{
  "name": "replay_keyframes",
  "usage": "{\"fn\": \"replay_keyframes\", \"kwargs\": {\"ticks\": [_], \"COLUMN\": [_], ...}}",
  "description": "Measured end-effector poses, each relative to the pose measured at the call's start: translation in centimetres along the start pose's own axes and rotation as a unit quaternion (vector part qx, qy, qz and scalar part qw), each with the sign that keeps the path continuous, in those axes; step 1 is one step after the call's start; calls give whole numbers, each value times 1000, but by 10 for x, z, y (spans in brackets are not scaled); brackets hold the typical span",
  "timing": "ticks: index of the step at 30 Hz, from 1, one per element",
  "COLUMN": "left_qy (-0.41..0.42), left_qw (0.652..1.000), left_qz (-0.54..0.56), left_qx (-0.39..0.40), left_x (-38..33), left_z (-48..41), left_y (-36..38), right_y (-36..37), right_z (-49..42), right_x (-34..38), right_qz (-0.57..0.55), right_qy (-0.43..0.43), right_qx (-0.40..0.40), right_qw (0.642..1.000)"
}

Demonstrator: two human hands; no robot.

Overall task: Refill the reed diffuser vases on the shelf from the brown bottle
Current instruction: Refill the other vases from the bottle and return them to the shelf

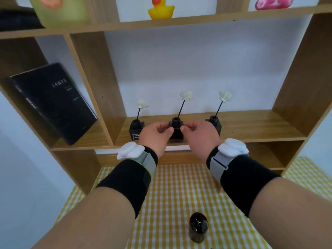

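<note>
Three small dark diffuser vases stand in a row on the wooden shelf (251, 130), each with a black reed topped by a white flower. My left hand (156, 135) and my right hand (199, 135) pinch the middle vase (176, 125) from either side, fingertips on its body. The left vase (136, 129) is partly behind my left hand, and the right vase (214, 121) is partly behind my right hand. The brown bottle (198, 227) stands upright and uncapped on the yellow checked cloth, low between my forearms.
A black book (53, 103) leans in the left compartment. On the upper shelf sit a yellow rubber duck (160, 9), a green object (59, 9) and a pink item (273, 2). The checked tablecloth (172, 191) covers the table below.
</note>
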State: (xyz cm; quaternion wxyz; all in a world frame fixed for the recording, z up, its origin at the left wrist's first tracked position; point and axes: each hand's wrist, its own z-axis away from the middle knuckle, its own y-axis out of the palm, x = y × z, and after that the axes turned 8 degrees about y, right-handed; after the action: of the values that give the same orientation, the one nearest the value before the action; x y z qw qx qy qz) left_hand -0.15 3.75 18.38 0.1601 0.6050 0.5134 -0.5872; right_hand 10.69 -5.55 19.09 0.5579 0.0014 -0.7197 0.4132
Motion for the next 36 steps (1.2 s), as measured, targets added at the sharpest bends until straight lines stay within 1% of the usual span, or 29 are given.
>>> {"fn": "replay_keyframes", "kwargs": {"ticks": [5, 9, 11, 13, 15, 19, 21, 23, 26, 29, 31, 34, 36], "left_qy": [-15, -17, -8, 5, 14, 44, 63, 65, 24, -23, -38, -18, 4], "left_qw": [1000, 999, 999, 997, 996, 998, 996, 995, 997, 997, 994, 992, 991], "left_qz": [-17, -30, -44, -41, -34, -43, -47, -42, -33, 5, 26, -15, -46], "left_qx": [10, 11, -17, -64, -79, -9, 33, 64, 72, 79, 97, 122, 123], "left_x": [10, 11, 7, 1, -5, -19, -20, -21, -28, -35, -39, -45, -49], "left_z": [-16, -14, -7, 6, 21, 43, 41, 31, 11, -6, -12, -15, -12], "left_y": [6, 6, 4, 3, 5, 26, 42, 59, 79, 96, 102, 103, 101], "right_y": [10, 9, 4, -4, -13, -37, -50, -62, -74, -77, -76, -74, -75], "right_z": [-15, -12, -3, 8, 17, 24, 21, 14, 2, -10, -15, -18, -17], "right_x": [-1, -3, -7, -16, -27, -46, -53, -58, -61, -63, -63, -63, -63], "right_qz": [27, 31, 21, 13, 10, 6, 8, 25, 52, 71, 81, 77, 60], "right_qy": [11, 1, -6, -14, -14, 8, 21, 29, 39, 39, 35, 18, 16], "right_qx": [4, 1, -6, -16, -30, -68, -87, -93, -68, -41, -33, -35, -45], "right_qw": [1000, 1000, 1000, 1000, 999, 998, 996, 995, 996, 996, 996, 996, 997]}}
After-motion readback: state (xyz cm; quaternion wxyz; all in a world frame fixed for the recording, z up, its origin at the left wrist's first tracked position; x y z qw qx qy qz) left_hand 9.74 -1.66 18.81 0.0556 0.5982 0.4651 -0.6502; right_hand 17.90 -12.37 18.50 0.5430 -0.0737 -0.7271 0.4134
